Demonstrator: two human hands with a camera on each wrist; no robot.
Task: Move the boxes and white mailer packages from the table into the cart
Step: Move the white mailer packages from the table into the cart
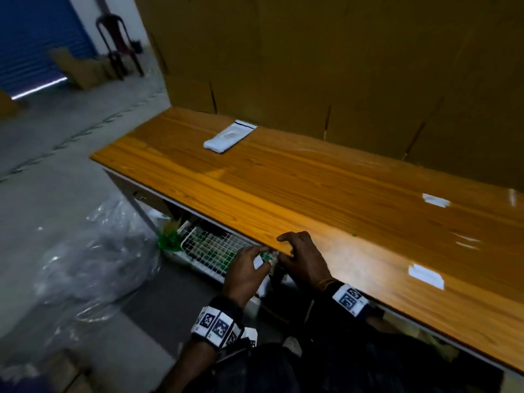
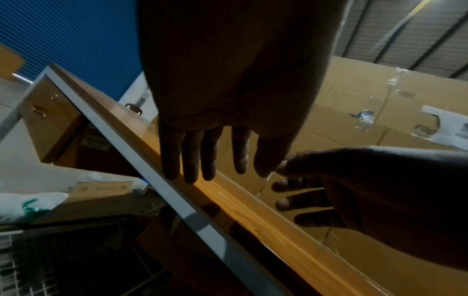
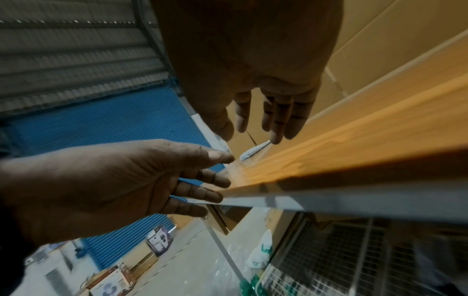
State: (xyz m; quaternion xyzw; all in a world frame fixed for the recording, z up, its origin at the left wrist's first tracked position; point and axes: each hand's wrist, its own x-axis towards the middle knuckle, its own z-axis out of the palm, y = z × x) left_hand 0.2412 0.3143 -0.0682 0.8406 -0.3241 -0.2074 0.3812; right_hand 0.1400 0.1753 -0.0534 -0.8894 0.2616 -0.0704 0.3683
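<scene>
Head view: white mailer (image 1: 229, 136) far across table (image 1: 312, 180) from both empty hands.

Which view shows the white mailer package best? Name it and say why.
The head view: the white mailer package lies whole and flat at the table's far end, unobstructed. The right wrist view shows only a thin white sliver of it past the fingertips. The left wrist view does not show it.
</scene>
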